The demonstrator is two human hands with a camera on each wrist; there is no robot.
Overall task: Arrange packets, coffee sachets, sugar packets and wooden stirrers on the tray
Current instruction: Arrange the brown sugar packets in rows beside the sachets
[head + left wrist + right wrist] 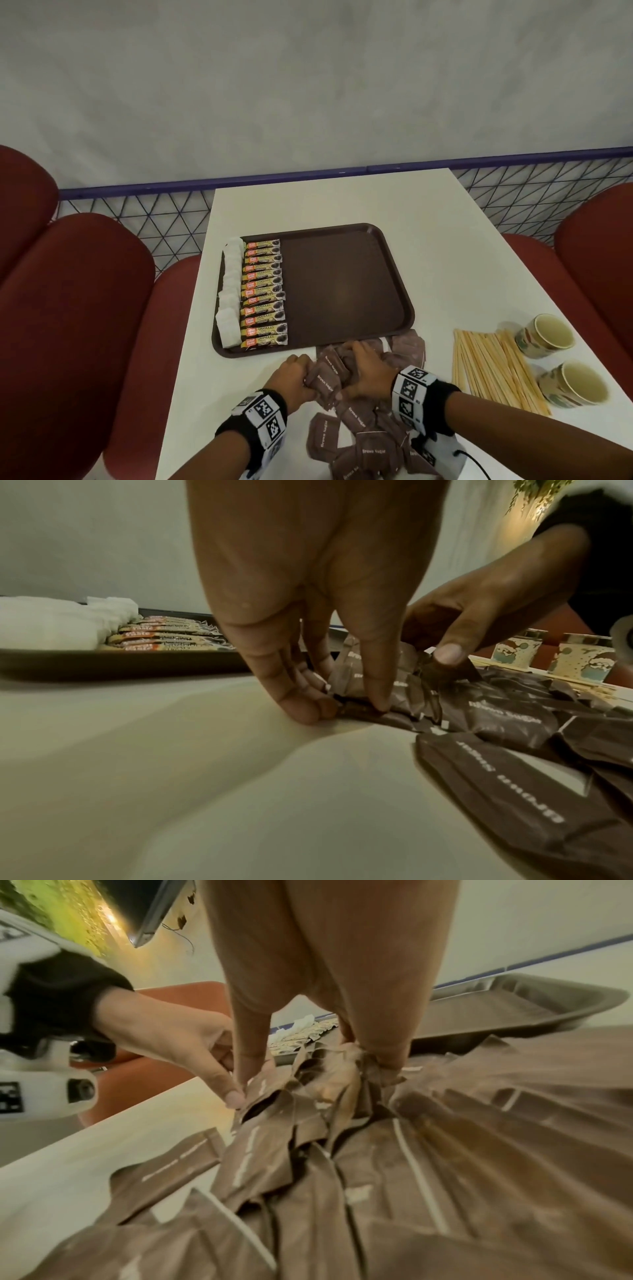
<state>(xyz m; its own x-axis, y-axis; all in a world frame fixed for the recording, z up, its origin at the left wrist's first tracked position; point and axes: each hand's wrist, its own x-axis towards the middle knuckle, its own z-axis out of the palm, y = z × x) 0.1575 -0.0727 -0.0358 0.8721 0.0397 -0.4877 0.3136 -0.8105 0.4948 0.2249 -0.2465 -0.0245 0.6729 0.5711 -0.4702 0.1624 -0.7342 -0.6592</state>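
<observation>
Brown plastic forms the tray on the white worktop. Along its left edge lies a column of white packets, some overhanging the rim, and just beside them a neat column of coffee sachets marked "Granules"; the rest of the tray floor is bare. In front of the tray, on the worktop, spreads a loose heap of brown sugar packets. The left hand has its fingers curled round a bunch of these packets at the heap's left side, fingertips down on the worktop in the left wrist view. The right hand grasps the same bunch from the other side, thumb and fingers pinching it. Further right, wooden stirrers lie in a fanned bundle on the worktop, and beside them stand two patterned paper cups, both upright with nothing visible inside.
</observation>
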